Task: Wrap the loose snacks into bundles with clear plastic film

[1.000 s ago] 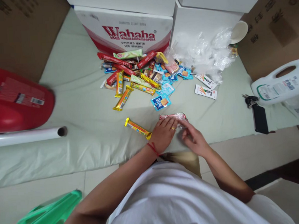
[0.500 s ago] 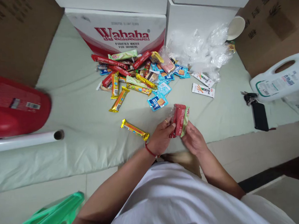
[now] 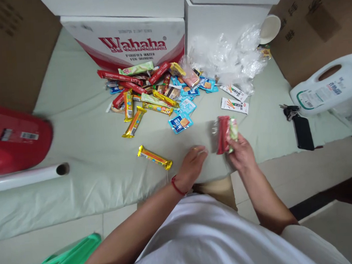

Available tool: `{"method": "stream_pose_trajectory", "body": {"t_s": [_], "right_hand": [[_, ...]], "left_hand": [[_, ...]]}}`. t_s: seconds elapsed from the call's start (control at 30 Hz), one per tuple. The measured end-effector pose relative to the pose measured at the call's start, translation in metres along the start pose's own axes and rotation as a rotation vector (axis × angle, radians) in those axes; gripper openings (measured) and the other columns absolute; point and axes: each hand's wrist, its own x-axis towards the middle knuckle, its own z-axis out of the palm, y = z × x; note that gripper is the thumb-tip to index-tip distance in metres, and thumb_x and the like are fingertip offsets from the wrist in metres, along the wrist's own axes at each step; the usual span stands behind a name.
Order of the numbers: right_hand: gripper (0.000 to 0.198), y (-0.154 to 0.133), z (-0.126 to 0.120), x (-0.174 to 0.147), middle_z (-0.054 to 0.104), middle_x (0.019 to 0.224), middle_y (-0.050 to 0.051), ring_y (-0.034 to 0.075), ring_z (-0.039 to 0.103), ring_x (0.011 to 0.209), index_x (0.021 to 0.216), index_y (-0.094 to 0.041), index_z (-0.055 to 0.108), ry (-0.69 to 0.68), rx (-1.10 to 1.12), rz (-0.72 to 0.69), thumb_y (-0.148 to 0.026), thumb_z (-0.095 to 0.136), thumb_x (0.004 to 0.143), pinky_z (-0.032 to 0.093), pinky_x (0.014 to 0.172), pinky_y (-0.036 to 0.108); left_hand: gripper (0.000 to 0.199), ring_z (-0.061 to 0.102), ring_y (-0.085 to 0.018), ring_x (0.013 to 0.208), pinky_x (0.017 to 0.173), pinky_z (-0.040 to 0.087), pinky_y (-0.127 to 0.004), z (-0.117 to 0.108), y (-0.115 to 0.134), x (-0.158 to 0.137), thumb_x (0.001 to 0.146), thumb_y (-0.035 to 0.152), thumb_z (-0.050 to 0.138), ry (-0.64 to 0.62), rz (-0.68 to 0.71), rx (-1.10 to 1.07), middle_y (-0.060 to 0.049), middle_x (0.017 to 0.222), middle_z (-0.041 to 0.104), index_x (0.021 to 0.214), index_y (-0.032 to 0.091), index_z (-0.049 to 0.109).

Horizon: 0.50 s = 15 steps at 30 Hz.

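In my right hand (image 3: 242, 152) is a clear plastic bag of snack bars (image 3: 223, 134), red wrappers beside a light green one. The hand grips it at the right side and holds it over the front of the table. My left hand (image 3: 193, 163), with a red cord at the wrist, is apart from the bag, its fingers loosely bent and somewhat blurred; I see nothing in it. A yellow-wrapped bar (image 3: 154, 157) lies just left of that hand. Beyond, a heap of wrapped snacks (image 3: 142, 86) holds red, green and yellow bars, with blue packets (image 3: 180, 123) at its near edge.
Behind the heap stands a Wahaha carton (image 3: 130, 42). Crumpled clear bags (image 3: 225, 60) and two white sachets (image 3: 234, 105) lie to its right. Farther right are a white jug (image 3: 320, 91), keys and a black phone (image 3: 303, 133). A red container (image 3: 16, 135) and a white roll (image 3: 25, 176) lie left.
My left hand has let go of the bagged snack bars. My right hand has carried the bag to the right, away from the left hand. The view has shifted slightly.
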Motion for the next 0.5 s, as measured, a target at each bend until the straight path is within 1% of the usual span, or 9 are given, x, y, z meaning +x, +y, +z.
{"method": "stream_pose_trajectory", "body": {"t_s": [0.07,0.1,0.17,0.2,0.23,0.3,0.37,0.43,0.5], "right_hand": [[0.032,-0.019,-0.040,0.034,0.077,0.094,-0.001,0.014,0.070,0.074,0.101,-0.025,0.073,0.228,0.035,-0.060,-0.035,0.089,0.074,0.060,0.070,0.028],[0.031,-0.031,-0.061,0.055,0.076,0.092,-0.002,0.012,0.067,0.070,0.097,-0.024,0.072,0.350,0.048,-0.098,-0.029,0.089,0.071,0.058,0.067,0.027],[0.021,-0.053,-0.101,0.101,0.072,0.085,-0.003,0.009,0.061,0.062,0.092,-0.021,0.069,0.570,0.002,-0.132,-0.022,0.083,0.076,0.053,0.062,0.026],[0.012,-0.063,-0.117,0.124,0.070,0.081,-0.004,0.008,0.058,0.059,0.089,-0.020,0.068,0.668,-0.067,-0.113,-0.019,0.077,0.082,0.050,0.061,0.026],[0.006,-0.070,-0.129,0.148,0.066,0.075,-0.004,0.007,0.057,0.058,0.086,-0.018,0.066,0.725,-0.160,-0.052,-0.016,0.072,0.085,0.048,0.061,0.026],[0.010,-0.079,-0.145,0.193,0.065,0.074,-0.004,0.007,0.056,0.058,0.087,-0.017,0.063,0.777,-0.246,-0.042,-0.009,0.068,0.086,0.047,0.062,0.027],[0.017,-0.082,-0.151,0.234,0.065,0.078,-0.002,0.008,0.056,0.061,0.089,-0.016,0.060,0.819,-0.332,-0.049,-0.003,0.070,0.084,0.048,0.064,0.028],[0.020,-0.081,-0.152,0.273,0.067,0.085,0.003,0.009,0.056,0.065,0.093,-0.013,0.060,0.853,-0.445,-0.062,0.001,0.070,0.083,0.049,0.064,0.029],[0.016,-0.082,-0.152,0.311,0.069,0.091,0.010,0.010,0.057,0.067,0.098,-0.007,0.061,0.854,-0.589,-0.109,0.000,0.068,0.086,0.048,0.063,0.032]], "left_hand": [[0.023,0.069,-0.021,0.114,0.103,0.057,-0.038,-0.016,0.002,-0.010,0.102,0.034,0.054,0.107,0.036,0.126,-0.008,0.118,0.074,0.113,0.022,0.070],[0.023,0.069,-0.021,0.113,0.103,0.057,-0.038,-0.027,0.002,-0.017,0.102,0.032,0.053,0.158,0.089,0.191,-0.008,0.117,0.073,0.113,0.021,0.070],[0.022,0.068,-0.022,0.115,0.103,0.057,-0.040,-0.049,-0.003,-0.033,0.104,0.029,0.051,0.283,0.231,0.335,-0.009,0.117,0.071,0.114,0.021,0.068],[0.020,0.067,-0.023,0.119,0.105,0.056,-0.042,-0.059,-0.007,-0.042,0.104,0.026,0.051,0.346,0.287,0.416,-0.010,0.120,0.070,0.114,0.021,0.068],[0.019,0.066,-0.024,0.121,0.107,0.055,-0.045,-0.069,-0.012,-0.052,0.103,0.023,0.053,0.383,0.329,0.498,-0.011,0.124,0.069,0.116,0.021,0.067],[0.020,0.066,-0.027,0.123,0.106,0.055,-0.047,-0.086,-0.023,-0.070,0.100,0.016,0.057,0.435,0.423,0.657,-0.012,0.121,0.069,0.116,0.021,0.067],[0.024,0.065,-0.031,0.126,0.105,0.056,-0.050,-0.097,-0.038,-0.085,0.096,0.012,0.060,0.472,0.485,0.783,-0.013,0.120,0.069,0.118,0.020,0.066],[0.024,0.068,-0.034,0.123,0.101,0.058,-0.050,-0.103,-0.053,-0.096,0.094,0.012,0.064,0.477,0.488,0.894,-0.014,0.114,0.071,0.117,0.018,0.066],[0.027,0.072,-0.034,0.115,0.096,0.061,-0.048,-0.105,-0.069,-0.102,0.091,0.012,0.067,0.478,0.491,1.012,-0.014,0.109,0.073,0.118,0.017,0.066]]}}
